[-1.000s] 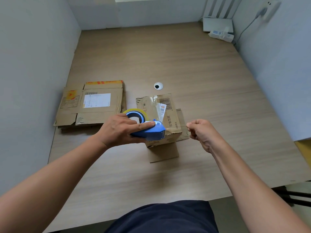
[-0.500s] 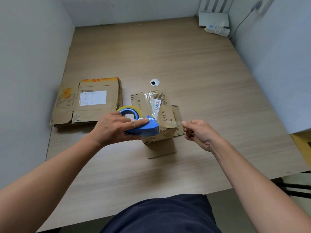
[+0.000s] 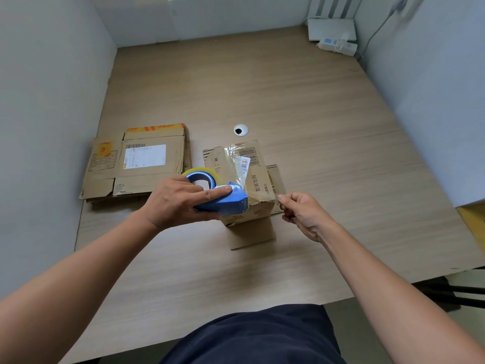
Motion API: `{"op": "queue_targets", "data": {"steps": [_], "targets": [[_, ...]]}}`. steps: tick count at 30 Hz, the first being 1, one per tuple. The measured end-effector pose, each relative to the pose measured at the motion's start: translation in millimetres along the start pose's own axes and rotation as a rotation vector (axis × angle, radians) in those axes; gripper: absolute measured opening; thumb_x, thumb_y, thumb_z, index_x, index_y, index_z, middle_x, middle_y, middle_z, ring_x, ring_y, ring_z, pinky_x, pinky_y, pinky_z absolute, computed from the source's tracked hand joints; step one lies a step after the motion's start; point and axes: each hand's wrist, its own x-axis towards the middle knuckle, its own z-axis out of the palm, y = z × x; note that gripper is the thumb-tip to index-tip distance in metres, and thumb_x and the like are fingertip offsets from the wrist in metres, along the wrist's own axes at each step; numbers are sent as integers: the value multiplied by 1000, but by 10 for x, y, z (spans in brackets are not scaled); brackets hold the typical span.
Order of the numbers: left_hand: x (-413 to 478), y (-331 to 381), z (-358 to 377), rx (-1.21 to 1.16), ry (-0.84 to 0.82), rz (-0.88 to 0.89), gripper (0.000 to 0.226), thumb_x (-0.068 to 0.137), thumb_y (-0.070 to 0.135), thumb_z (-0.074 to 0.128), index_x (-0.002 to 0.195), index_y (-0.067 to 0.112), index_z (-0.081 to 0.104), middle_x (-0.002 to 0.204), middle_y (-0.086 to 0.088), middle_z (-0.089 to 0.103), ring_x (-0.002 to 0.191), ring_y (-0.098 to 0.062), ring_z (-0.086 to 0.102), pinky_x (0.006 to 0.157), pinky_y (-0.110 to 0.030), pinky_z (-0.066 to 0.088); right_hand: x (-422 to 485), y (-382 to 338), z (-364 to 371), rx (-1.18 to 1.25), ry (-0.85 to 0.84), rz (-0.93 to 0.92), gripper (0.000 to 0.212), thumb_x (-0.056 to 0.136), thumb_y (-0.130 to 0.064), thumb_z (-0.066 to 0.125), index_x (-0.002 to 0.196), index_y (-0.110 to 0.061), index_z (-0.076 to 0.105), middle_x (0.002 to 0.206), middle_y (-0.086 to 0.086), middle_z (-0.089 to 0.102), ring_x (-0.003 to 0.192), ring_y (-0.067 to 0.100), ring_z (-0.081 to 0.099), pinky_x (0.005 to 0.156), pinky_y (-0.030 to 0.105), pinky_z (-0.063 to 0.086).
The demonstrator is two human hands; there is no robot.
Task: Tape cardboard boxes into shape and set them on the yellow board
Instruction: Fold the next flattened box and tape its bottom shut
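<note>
Cardboard box (image 3: 253,185): standing at middle of surface (image 3: 288,88). Left hand (image 3: 178,202) wrapped round blue tape dispenser (image 3: 227,203) at near top edge; right hand (image 3: 301,214) apparently pinching clear tape end (image 3: 278,200) beside it. Risk: slack strip folding onto itself or landing skewed; unheld box sliding. Yellow board (image 3: 475,219) well apart, rightward.

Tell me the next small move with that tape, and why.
Probably lower the tape end onto the box at its right edge and press it down. The left hand grips the blue tape dispenser above the box. The right hand seems to pinch a short clear strip stretched past the box's right side, and it does not look stuck to the cardboard.
</note>
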Motion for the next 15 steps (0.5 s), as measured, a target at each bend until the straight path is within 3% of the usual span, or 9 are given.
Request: {"op": "queue_targets", "data": {"steps": [4, 9, 15], "targets": [[39, 0, 19, 6, -1, -21, 65, 94, 58, 61, 151, 35, 39, 72, -3, 69, 55, -26, 57, 56, -34, 50, 37, 82, 96, 6, 23, -21, 18, 103, -20, 56, 85, -17, 56, 69, -3, 51, 56, 6, 42, 66, 27, 43], [59, 5, 29, 2, -3, -25, 64, 95, 58, 59, 151, 35, 38, 74, -3, 70, 56, -26, 59, 56, -33, 50, -6, 101, 149, -193, 91, -83, 21, 106, -31, 49, 88, -20, 53, 72, -3, 55, 63, 7, 49, 68, 31, 45], [102, 27, 7, 0, -4, -32, 62, 96, 59, 56, 151, 35, 38, 73, -3, 70, 54, -26, 58, 53, -35, 52, 12, 223, 239, -380, 65, -134, 23, 110, -41, 26, 112, -24, 40, 111, -2, 50, 87, 4, 45, 79, 24, 39]]}}
